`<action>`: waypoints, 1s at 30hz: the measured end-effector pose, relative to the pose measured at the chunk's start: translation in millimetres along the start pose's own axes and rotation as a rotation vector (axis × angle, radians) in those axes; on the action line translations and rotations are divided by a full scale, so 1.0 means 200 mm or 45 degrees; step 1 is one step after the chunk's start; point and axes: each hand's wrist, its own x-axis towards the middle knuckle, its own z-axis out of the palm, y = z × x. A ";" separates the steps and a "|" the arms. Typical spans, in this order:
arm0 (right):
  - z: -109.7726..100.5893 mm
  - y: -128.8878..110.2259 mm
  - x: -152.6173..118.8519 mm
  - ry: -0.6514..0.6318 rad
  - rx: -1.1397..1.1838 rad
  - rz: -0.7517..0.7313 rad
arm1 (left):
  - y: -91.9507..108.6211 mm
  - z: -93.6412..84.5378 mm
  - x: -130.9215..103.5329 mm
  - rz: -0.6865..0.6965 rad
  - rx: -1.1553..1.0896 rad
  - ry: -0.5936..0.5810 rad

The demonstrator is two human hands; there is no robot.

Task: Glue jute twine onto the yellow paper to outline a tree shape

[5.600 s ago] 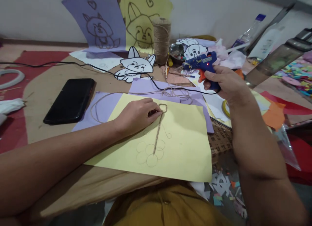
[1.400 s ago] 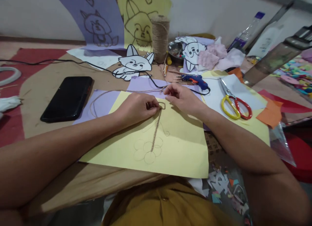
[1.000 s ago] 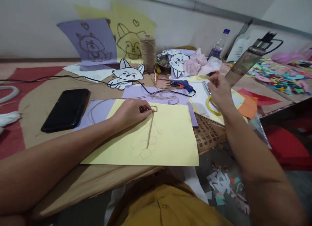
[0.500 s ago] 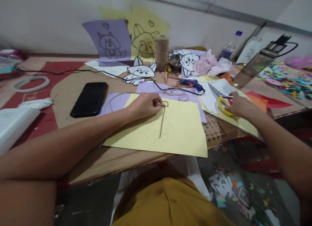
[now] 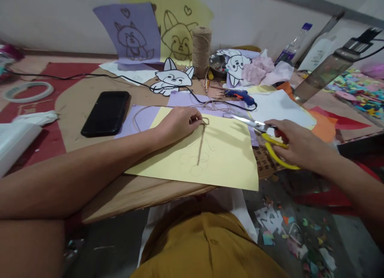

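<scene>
My left hand [image 5: 183,122] rests on a yellow sheet of paper [image 5: 231,162], its fingertips pinching brown twine [image 5: 202,144] at the small bent loop near the sheet's top. From that loop the twine runs straight down over faint pencil circles. In my right hand [image 5: 300,142] are scissors [image 5: 279,152] with yellow handles, held above the sheet's right edge. Their blades point left toward the loop, apart from the twine. More loose twine curls over the purple paper [image 5: 180,98] behind the yellow sheet.
A black phone [image 5: 105,113] lies left, beyond it a tape roll [image 5: 28,92]. Behind stand a twine spool [image 5: 201,48], a fox cutout [image 5: 172,78] and a blue glue gun [image 5: 241,97] with its black cord. A grey bottle [image 5: 327,72] leans at right near paper scraps [image 5: 357,90].
My right hand has lifted the scissors off the papers at right and brought them left over the yellow sheet's edge. My left hand keeps its pinch on the twine.
</scene>
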 end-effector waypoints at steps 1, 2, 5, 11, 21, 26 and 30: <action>0.01 -0.04 0.03 -0.036 0.005 -0.043 | 0.00 0.00 0.00 -0.005 0.002 -0.006; 0.02 -0.07 0.05 -0.065 0.007 -0.066 | 0.01 0.00 0.00 -0.008 0.005 -0.011; 0.05 -0.13 0.11 -0.141 0.006 -0.081 | 0.01 0.00 0.00 -0.010 0.021 -0.026; 0.05 -0.14 0.13 -0.199 -0.040 -0.143 | 0.02 0.00 0.00 -0.033 0.008 -0.045; 0.09 -0.16 0.17 -0.206 -0.045 -0.202 | 0.03 -0.01 -0.01 -0.045 -0.007 -0.043; 0.08 -0.16 0.20 -0.251 -0.054 -0.184 | 0.03 -0.01 -0.01 -0.045 -0.018 -0.060; 0.09 -0.14 0.20 -0.262 -0.072 -0.202 | 0.02 -0.01 -0.01 -0.051 -0.019 -0.065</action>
